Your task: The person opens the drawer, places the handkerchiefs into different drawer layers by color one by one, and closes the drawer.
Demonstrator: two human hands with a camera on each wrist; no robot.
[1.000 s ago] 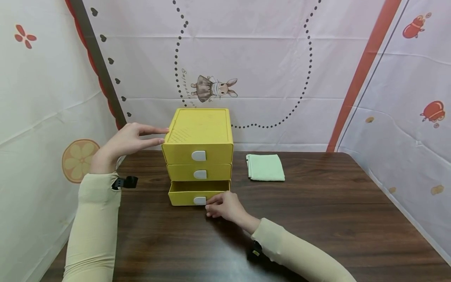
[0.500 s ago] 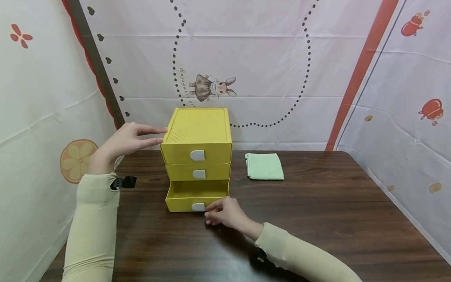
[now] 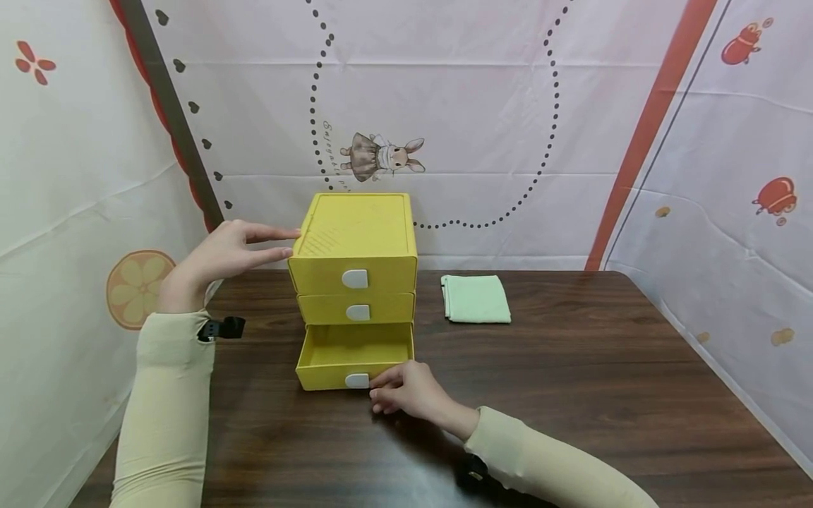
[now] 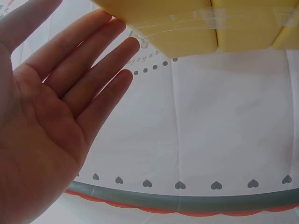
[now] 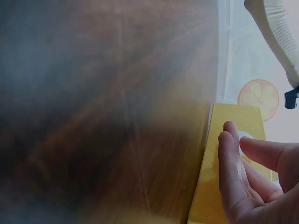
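Note:
A yellow drawer cabinet (image 3: 356, 275) with three stacked drawers stands on the dark wooden table. Its bottom drawer (image 3: 324, 378) is pulled out, with a bare yellow floor showing inside; the upper two are closed. My right hand (image 3: 413, 391) pinches the white handle tab (image 3: 357, 381) of that bottom drawer between thumb and fingers. In the right wrist view, the thumb and fingertips meet around the white tab (image 5: 244, 140). My left hand (image 3: 231, 254) touches the top left edge of the cabinet with straight fingers. The left wrist view has its palm (image 4: 51, 121) below the cabinet side (image 4: 187, 28).
A folded pale green cloth (image 3: 476, 299) lies on the table (image 3: 571, 367) to the right of the cabinet. Patterned white curtains (image 3: 483, 106) hang behind and on both sides, close to the cabinet's back.
The bottom drawer has slid further out toward me, my right hand moving with its tab. The left hand stays at the cabinet's edge. The head view has shifted slightly.

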